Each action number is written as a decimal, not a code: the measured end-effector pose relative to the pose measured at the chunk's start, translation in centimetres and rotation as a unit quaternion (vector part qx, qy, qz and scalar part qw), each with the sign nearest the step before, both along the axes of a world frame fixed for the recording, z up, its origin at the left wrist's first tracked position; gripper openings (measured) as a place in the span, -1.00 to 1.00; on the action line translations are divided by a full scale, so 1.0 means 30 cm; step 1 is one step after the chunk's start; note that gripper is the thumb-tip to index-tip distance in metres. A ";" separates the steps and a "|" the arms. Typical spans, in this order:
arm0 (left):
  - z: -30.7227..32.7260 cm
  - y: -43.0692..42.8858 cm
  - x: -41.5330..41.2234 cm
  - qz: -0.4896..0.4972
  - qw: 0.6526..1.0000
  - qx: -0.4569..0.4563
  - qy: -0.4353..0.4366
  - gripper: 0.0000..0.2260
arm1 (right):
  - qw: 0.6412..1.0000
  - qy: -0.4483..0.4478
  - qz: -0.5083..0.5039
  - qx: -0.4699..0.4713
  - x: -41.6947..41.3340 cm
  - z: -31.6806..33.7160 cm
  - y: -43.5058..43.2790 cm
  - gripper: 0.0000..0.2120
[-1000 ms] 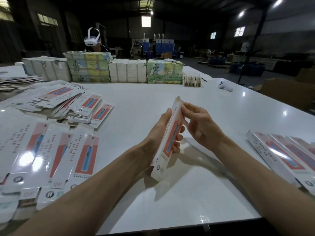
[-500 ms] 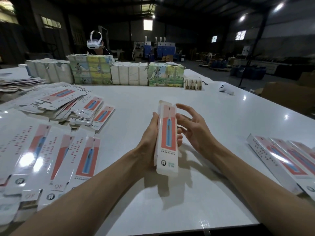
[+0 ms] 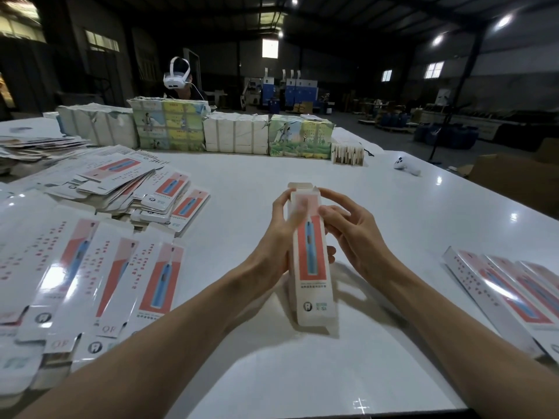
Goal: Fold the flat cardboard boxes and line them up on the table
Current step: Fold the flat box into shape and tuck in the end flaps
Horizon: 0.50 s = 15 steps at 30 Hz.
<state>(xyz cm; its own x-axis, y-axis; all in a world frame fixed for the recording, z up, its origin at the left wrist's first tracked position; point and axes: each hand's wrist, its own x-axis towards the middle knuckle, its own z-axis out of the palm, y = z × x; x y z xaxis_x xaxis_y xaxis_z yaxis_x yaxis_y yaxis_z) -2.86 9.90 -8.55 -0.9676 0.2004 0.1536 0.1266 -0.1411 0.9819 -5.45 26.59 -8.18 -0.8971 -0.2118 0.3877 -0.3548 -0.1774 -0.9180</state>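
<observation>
Cardboard box (image 3: 311,267), opened into a tube, is held upright above the table (image 3: 257,182) mid-fold, left hand (image 3: 272,255) wrapped round its side, right hand (image 3: 357,237) pinching at its still-open top flaps; several folded boxes (image 3: 499,291) lie lined up at right; many flat blanks (image 3: 90,267) remain at left.

The hall is dim, lit by small ceiling lamps (image 3: 503,21) at the upper right and a bright window (image 3: 269,48) in the far wall, so the background sinks into grainy darkness while the glossy white table (image 3: 242,189) catches light and shows glare spots along its right side. Sheen whitens the flat boxes (image 3: 69,267) at the left, and the box (image 3: 311,267), the left hand (image 3: 276,237) and the right hand (image 3: 355,234) cast soft grey shadows on the table. The fingertips (image 3: 282,197) at the box's top are smeared by motion, and the wide lens bows the table's edges and stretches the forearms (image 3: 145,352).
</observation>
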 end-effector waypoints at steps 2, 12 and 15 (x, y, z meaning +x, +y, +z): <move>-0.005 0.010 0.008 0.005 0.998 -0.051 0.035 -0.17 | 1.000 -0.004 0.003 -0.001 0.001 0.004 0.003 -0.57; -0.033 0.006 0.004 0.015 0.989 -0.132 0.070 -0.07 | 0.999 0.011 -0.001 0.045 -0.021 -0.003 0.016 -0.78; -0.035 0.003 0.000 0.014 0.989 -0.135 0.057 -0.08 | 0.998 0.009 -0.005 0.059 -0.030 -0.013 0.016 -0.80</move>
